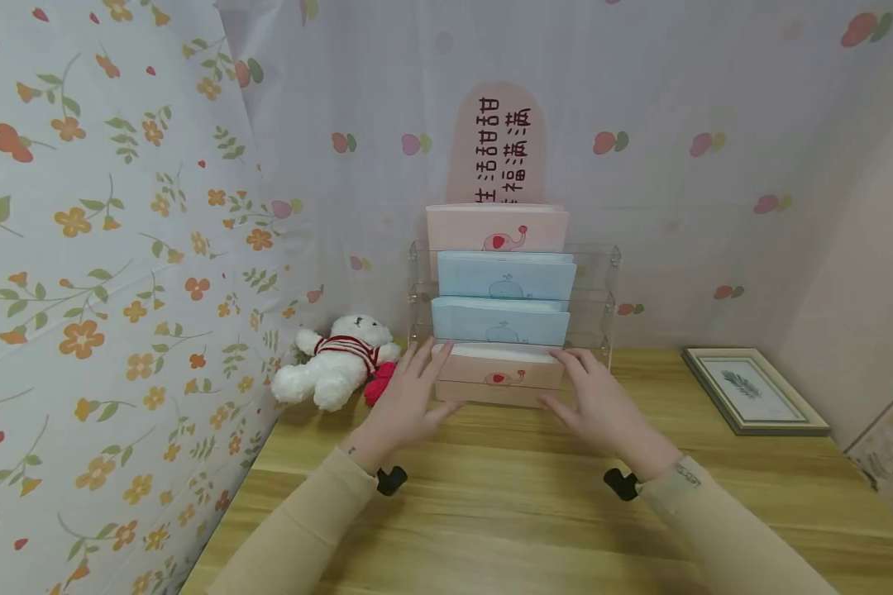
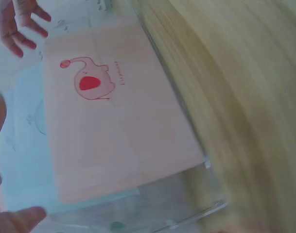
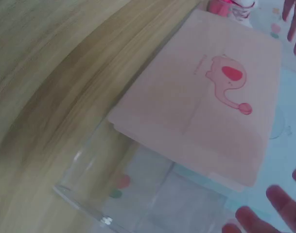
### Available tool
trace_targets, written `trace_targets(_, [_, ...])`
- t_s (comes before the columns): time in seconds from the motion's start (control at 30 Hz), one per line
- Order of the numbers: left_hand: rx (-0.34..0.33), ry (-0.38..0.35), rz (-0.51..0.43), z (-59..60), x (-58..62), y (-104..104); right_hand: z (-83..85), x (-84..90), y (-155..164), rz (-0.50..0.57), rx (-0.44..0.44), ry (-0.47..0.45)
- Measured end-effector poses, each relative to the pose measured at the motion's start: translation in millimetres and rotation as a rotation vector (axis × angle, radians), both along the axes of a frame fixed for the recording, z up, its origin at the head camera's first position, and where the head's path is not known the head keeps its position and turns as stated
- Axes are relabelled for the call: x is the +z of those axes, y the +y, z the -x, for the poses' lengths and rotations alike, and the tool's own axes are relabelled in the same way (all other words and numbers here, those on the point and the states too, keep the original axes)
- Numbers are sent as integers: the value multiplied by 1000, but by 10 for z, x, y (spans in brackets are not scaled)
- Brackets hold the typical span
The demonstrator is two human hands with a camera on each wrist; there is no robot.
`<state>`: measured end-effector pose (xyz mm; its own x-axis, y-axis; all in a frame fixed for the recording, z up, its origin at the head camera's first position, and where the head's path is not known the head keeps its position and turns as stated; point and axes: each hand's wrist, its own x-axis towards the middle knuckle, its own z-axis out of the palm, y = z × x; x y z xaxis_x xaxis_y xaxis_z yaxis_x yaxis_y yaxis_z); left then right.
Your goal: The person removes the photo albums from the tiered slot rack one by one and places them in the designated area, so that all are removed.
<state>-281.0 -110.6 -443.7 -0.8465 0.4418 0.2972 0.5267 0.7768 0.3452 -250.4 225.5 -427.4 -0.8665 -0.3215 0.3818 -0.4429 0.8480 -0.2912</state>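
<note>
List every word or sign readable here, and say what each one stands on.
"生活甜甜" and "幸福满满": vertical lines on the pink arched sign behind the clear rack; the bottom characters are partly hidden.
Small script beside the elephant on the front pink packet: too blurred to read.
Framed picture: shows a leaf, no text.

Beige long sleeves to both wrists, small black wrist-mounted clip under each cuff, bare hands, faint printed mark on right cuff

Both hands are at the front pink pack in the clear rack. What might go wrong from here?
The left hand and right hand only flank the front pink pack with open fingers, so it may slip. The clear rack looks light; pulling might drag it or topple the blue packs. The plush bear sits close by the left hand.
</note>
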Motion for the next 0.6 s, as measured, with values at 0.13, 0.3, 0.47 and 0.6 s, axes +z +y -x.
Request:
trace_targets(0.13, [125,-5,-235,108,-183,-27,87,-56,2,64,-80,20])
trace_targets(0.3, [249,-5,-485,225,-398,-53,185,-122,6,110,-140,-29])
trace_targets(0.47, [321,-67,-670,314,-548,-41,262,-147,-12,165,-190,-115])
trace_targets(0.6, [360,-117,-790,394,-652,-22,315,-175,-19,209,-210,-168])
